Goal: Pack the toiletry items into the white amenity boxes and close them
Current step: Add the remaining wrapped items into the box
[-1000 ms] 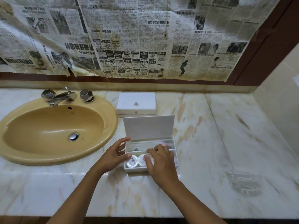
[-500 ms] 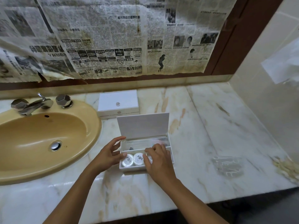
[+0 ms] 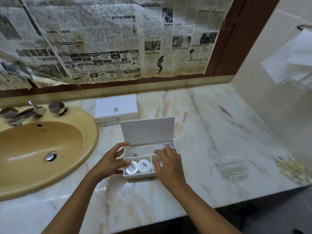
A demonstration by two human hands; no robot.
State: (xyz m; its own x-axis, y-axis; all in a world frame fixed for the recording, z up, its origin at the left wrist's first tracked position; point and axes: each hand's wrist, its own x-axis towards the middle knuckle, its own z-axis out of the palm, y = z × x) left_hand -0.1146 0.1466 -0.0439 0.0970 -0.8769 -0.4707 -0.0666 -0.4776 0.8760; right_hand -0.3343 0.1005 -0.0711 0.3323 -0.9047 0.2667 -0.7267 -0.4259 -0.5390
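Under my hands the marble countertop [image 3: 211,132] shines, polished and veined. The open box [image 3: 147,130] between them looks matt white, stiff card or plastic. Left of my left hand [image 3: 110,163], the glossy glazed sink [image 3: 79,168] with chromed metal taps [image 3: 22,114]. Beyond, yellowed, wrinkled newspaper [image 3: 104,39]. Right of my right hand [image 3: 168,166], crinkled clear plastic wrapper [image 3: 231,169].

one head view looks steeply down, close over the marble counter [image 3: 211,132].
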